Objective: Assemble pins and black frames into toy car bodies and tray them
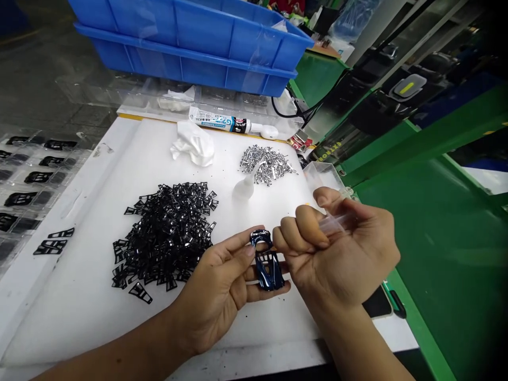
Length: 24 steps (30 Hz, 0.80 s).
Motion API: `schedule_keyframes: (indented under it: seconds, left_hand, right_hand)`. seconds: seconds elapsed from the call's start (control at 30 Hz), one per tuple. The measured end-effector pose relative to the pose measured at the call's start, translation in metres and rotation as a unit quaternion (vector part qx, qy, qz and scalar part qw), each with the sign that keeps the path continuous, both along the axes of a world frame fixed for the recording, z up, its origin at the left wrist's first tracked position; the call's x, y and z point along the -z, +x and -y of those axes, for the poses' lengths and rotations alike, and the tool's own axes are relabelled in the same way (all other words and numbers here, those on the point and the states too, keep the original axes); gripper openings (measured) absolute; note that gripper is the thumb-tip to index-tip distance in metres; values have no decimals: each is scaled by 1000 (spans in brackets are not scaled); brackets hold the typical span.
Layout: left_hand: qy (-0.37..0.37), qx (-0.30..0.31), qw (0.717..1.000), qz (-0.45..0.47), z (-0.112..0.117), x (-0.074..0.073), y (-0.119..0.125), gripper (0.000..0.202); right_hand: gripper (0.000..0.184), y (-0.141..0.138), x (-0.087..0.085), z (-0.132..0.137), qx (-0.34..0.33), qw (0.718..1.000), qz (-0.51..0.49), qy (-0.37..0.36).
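Note:
My left hand (222, 286) lies palm up and its fingers are closed on a small dark blue toy car body (266, 262). My right hand (337, 248) is curled shut around a clear plastic tube-like tool (335, 222), its fingertips right beside the car body's front end. A heap of small black plastic parts (166, 233) lies on the white board (119, 328) just left of my left hand. A pile of small silver metal parts (266, 163) sits farther back, with a small white bottle (245, 186) next to it.
A crumpled white cloth (193, 143) and a glue tube (230, 124) lie at the back of the board. Stacked blue bins (190, 42) stand behind. Clear trays of black parts (27, 185) are at left. A green machine frame (436, 222) runs along the right.

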<state>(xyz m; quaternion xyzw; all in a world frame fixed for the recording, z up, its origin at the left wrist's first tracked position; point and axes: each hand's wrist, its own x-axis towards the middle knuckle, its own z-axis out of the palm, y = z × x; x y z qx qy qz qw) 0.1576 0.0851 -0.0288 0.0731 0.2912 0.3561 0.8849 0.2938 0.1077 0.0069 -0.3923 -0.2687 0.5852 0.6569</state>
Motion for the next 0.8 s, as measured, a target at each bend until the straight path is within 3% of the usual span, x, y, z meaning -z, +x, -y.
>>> schedule_keyframes:
  seconds: [0.47,0.8]
  left_hand:
    - [9,5,1000,-14,3,1,2,26]
    - [3,1,999,-40,0,-2,3,30]
  right_hand:
    - [25,-13,6,-4,46,998,41,19]
    - [34,-15,0,-1,83,996,43,12]
